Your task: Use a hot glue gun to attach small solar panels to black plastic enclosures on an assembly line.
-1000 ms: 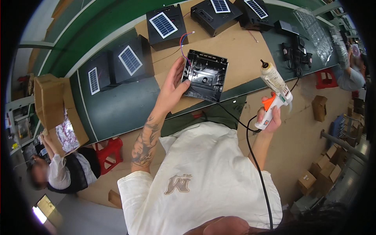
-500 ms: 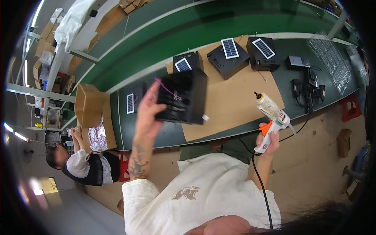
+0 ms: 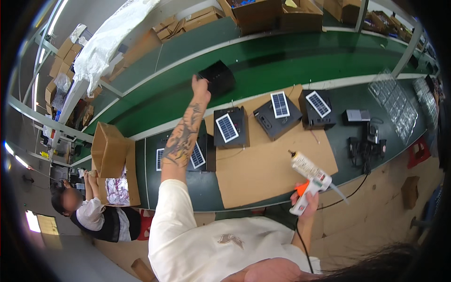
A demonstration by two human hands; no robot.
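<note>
At full stretch, my left hand [image 3: 200, 87] grips a black plastic housing [image 3: 218, 78] by its near left edge, over the green belt behind the bench. My right hand [image 3: 307, 206] is wrapped round the handle of a white hot glue gun [image 3: 312, 177] with an orange trigger. Its dark nozzle points up and left over the cardboard sheet [image 3: 263, 176]. Several black boxes stand along the bench, among them a left box [image 3: 240, 126], a middle box [image 3: 268, 123] and a right box [image 3: 311, 115]. Small solar panels [image 3: 227, 128] lie on them.
Left stands an open carton [image 3: 112, 152] of bundled wires, with a seated person [image 3: 101, 216] beyond. At right are power adapters with cables [image 3: 366, 145], a small grey-black box [image 3: 357, 115] and clear plastic trays [image 3: 393, 108]. The glue gun's cord [image 3: 303, 244] hangs before me.
My left hand has carried the black housing up and away from me, from above the bench to over the green belt. The glue gun has shifted slightly left and lower in view.
</note>
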